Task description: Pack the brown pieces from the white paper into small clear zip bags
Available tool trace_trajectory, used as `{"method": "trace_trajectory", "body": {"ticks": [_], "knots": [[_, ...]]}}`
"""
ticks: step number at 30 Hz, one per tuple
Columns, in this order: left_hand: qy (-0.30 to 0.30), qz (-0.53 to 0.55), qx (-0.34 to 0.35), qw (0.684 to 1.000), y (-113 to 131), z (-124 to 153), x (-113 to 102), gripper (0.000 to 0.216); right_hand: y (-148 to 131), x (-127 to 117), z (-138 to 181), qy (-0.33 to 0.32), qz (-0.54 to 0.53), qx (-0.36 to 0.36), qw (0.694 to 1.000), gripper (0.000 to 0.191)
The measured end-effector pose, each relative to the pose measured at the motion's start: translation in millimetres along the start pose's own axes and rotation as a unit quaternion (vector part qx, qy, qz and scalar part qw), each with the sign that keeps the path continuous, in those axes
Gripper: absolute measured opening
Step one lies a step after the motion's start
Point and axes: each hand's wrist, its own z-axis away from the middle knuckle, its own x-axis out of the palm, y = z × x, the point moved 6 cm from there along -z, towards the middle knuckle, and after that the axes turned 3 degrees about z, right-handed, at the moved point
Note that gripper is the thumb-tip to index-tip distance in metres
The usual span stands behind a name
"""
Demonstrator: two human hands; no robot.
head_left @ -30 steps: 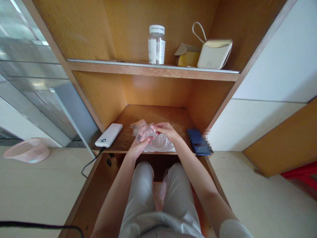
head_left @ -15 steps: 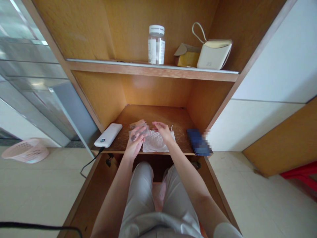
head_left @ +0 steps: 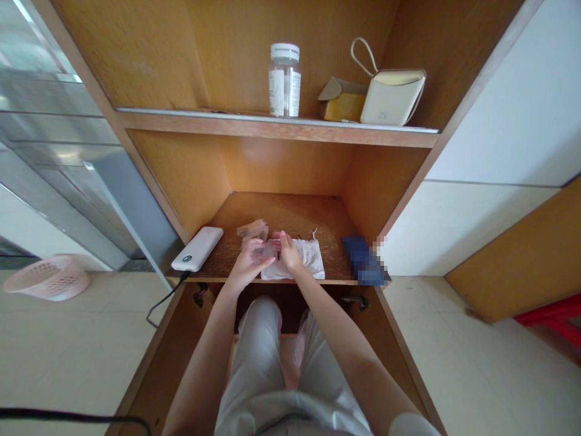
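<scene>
I've brought the right hand [head_left: 289, 254] closer to the left fingers [head_left: 250, 245]. More drawstring pouch [head_left: 309, 257] shows right of the right fingers.

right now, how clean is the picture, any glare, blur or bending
Head view: the cabinet sides splay outward toward the top, like a wide lens; pale glare shows on the metallic panels at left; blocky pixelation covers the blue item; the clear plastic in the left hand looks soft, its edges hard to tell.

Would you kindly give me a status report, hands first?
Left hand: holding clear plastic. Right hand: over pale pouch, grip unclear. Crumpled wrapping just beyond left hand.
</scene>
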Motion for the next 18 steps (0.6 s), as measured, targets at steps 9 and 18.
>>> {"method": "trace_trajectory", "body": {"ticks": [9, 18], "knots": [[0.008, -0.018, 0.003, 1.0, 6, 3, -3, 0.051, -7, 2, 3, -0.004, 0.042, -0.028, 0.999, 0.052], [0.036, 0.114, 0.027, 0.992, 16, -2, 10, 0.042, -24, -6, 11, 0.05, 0.044, -0.051, 0.997, 0.045]]}}
